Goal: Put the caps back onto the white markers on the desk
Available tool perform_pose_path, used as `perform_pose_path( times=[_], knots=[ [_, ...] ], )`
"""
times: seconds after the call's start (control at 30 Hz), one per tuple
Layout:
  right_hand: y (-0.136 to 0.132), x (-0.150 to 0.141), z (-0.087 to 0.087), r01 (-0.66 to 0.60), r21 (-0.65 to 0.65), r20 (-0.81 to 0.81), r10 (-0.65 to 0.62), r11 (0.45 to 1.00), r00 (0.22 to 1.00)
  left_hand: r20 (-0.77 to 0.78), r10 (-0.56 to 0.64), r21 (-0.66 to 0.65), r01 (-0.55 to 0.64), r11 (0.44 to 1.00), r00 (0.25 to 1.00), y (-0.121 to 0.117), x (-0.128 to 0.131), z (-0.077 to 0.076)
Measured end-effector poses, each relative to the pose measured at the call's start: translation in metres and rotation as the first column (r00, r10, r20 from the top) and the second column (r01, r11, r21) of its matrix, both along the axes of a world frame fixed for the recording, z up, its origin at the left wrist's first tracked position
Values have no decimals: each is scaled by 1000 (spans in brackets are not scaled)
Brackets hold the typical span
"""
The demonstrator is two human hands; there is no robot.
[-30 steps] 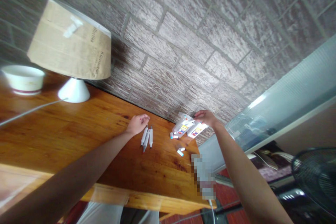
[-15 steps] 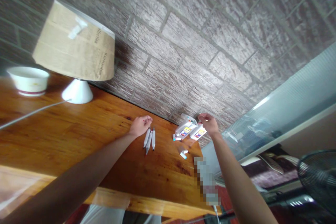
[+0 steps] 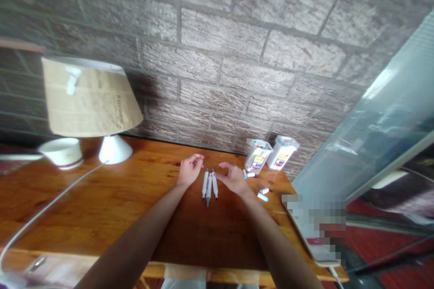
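Three white markers (image 3: pixel 209 185) lie side by side on the wooden table (image 3: pixel 152 207), the middle one reaching farther toward me. My left hand (image 3: pixel 191 169) rests just left of them with its fingers curled in; what they hold, if anything, is hidden. On the other side, my right hand (image 3: pixel 233 179) is open, thumb and fingers apart, close by the rightmost marker. Behind it stands a clear plastic marker case (image 3: pixel 257 159) with coloured ends showing inside. A second case (image 3: pixel 282 153) is to its right.
Loose marker caps (image 3: pixel 262 197) lie in front of the cases. A lamp (image 3: pixel 91 99) with a paper shade stands at left beside a white bowl (image 3: pixel 64 153), its cord crossing the table. A brick wall (image 3: pixel 210 54) rises behind. A blurred-out flat object (image 3: pixel 317 235) sits at the right edge.
My right hand has come away from the right-hand case and moved left to beside the markers. My left hand stays by the markers. The view has levelled.
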State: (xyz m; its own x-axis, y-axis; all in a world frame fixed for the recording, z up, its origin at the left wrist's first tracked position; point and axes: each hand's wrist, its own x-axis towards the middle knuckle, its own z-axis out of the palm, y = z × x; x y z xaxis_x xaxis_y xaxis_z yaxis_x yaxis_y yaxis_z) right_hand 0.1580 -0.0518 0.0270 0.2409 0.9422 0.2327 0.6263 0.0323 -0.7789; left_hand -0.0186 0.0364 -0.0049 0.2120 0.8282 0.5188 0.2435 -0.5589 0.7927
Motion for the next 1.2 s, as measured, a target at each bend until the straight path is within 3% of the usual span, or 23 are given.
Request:
perform_pose_path(
  times=[0.13, 0.3, 0.43, 0.5, 0.53, 0.6, 0.67, 0.73, 0.8, 0.93, 1.0, 1.07, 1.13, 1.17, 1.2],
  knots=[
    [-11, -4, -8, -56, -98, 93, 65, 994, 994, -15, -7, -20, 7, 1000, 1000, 1, 0, -3],
    [-9, -2, -12, -4, -164, 47, 12, 986, 999, -22, 7, -57, -9, 998, 1000, 0, 1, -2],
    [-6, 3, -6, -29, -128, -73, 20, 991, 997, 39, -81, -105, 85, 991, 996, -11, 3, 11],
    [-7, 5, 0, -73, -83, -290, 46, 994, 956, 134, -169, -168, 190, 967, 977, -19, 5, 20],
    [-8, 5, 4, -106, -54, -443, 71, 993, 894, 194, -216, -216, 256, 942, 957, -22, 6, 23],
    [-11, 5, 12, -178, 15, -715, 135, 984, 686, 314, -314, -314, 411, 856, 896, -28, 9, 29],
    [-14, 3, 17, -240, 68, -833, 187, 968, 520, 403, -408, -379, 555, 740, 819, -32, 11, 31],
    [-16, -1, 19, -273, 89, -860, 212, 958, 464, 455, -480, -404, 654, 640, 751, -35, 13, 32],
    [-16, -8, 18, -286, 104, -868, 227, 953, 442, 503, -499, -417, 704, 575, 706, -37, 13, 32],
    [-15, -19, 14, -323, 123, -879, 254, 939, 403, 608, -423, -447, 730, 517, 672, -37, 10, 32],
    [-15, -17, 15, -339, 100, -849, 257, 936, 461, 652, -361, -462, 727, 508, 667, -35, 9, 34],
    [-16, -6, 18, -311, 53, -720, 253, 949, 646, 698, -275, -474, 715, 514, 661, -33, 8, 36],
    [-18, 11, 22, -187, -18, -403, 164, 982, 900, 740, -177, -487, 698, 525, 649, -31, 6, 38],
    [-20, 20, 25, -80, -60, -176, 69, 995, 982, 756, -130, -495, 690, 528, 642, -29, 5, 38],
    [-21, 28, 27, 47, -107, 48, -42, 993, 998, 768, -89, -502, 684, 529, 634, -27, 4, 39]
  ],
)
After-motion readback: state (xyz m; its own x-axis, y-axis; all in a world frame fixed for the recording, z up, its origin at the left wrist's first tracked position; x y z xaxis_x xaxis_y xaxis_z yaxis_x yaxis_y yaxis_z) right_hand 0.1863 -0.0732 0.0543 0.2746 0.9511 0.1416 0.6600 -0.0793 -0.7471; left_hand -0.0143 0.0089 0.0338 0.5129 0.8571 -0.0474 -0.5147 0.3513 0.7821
